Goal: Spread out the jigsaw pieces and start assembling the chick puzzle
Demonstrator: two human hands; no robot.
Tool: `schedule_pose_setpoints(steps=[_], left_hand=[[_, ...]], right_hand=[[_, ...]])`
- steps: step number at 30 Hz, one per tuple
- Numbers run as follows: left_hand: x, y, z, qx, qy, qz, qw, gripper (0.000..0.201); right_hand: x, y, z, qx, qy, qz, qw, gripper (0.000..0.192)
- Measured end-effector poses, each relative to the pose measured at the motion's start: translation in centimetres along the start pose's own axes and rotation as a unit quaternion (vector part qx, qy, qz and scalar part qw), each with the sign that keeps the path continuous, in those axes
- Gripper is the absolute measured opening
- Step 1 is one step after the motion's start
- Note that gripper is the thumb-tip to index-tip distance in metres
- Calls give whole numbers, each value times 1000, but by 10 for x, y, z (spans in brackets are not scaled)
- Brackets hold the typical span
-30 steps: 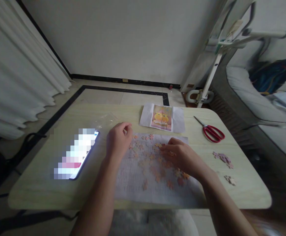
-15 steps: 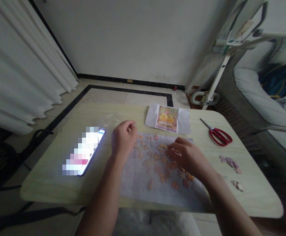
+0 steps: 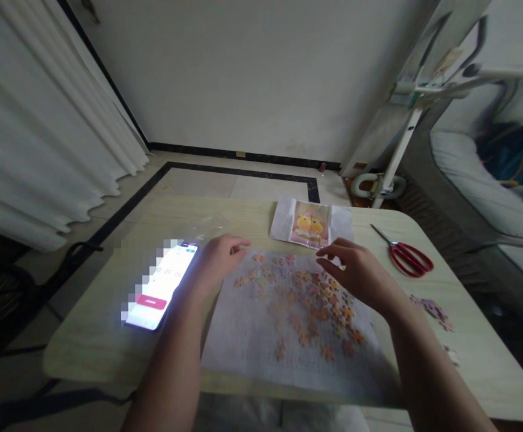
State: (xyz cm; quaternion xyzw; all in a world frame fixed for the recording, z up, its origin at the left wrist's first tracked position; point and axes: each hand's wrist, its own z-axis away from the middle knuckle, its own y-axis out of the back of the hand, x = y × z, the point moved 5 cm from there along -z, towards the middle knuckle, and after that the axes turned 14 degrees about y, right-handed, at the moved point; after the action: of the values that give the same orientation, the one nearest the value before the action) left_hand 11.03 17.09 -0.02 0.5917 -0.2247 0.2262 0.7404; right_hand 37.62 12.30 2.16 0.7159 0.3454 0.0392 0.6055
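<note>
Puzzle pieces [image 3: 309,300] lie scattered loose across the upper and right part of a pale gridded sheet [image 3: 252,342], which lies flat on the wooden table [image 3: 90,354] directly in front of you. Your left hand [image 3: 219,259] rests at the sheet's upper left corner, fingers loosely curled with the fingertips pointing toward the pieces; whether it pinches anything cannot be determined. Your right hand [image 3: 358,273] hovers over the right side of the pieces, palm down, fingers relaxed and spread, gripping nothing visible.

A lit phone [image 3: 162,287] lies just beside your left forearm, on its left. A small picture of a yellow cartoon figure [image 3: 310,223] lies on white paper just beyond the sheet's far edge. Red-handled scissors [image 3: 405,255] lie to the right of your right hand, well apart from the sheet. A small cluster of joined pieces [image 3: 435,309] lies near the table's right edge.
</note>
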Motion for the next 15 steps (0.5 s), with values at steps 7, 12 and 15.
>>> schedule_pose_setpoints(steps=[7, 12, 15], left_hand=[[-4, 0, 8, -9, -2, 4, 1000, 26], [4, -1, 19, -45, 17, -9, 999, 22], [5, -2, 22, -57, 20, -8, 998, 22]], right_hand=[[24, -9, 14, 41, -31, -24, 998, 18], [29, -15, 18, 48, -37, -41, 997, 20], [34, -9, 21, 70, -50, -37, 996, 22]])
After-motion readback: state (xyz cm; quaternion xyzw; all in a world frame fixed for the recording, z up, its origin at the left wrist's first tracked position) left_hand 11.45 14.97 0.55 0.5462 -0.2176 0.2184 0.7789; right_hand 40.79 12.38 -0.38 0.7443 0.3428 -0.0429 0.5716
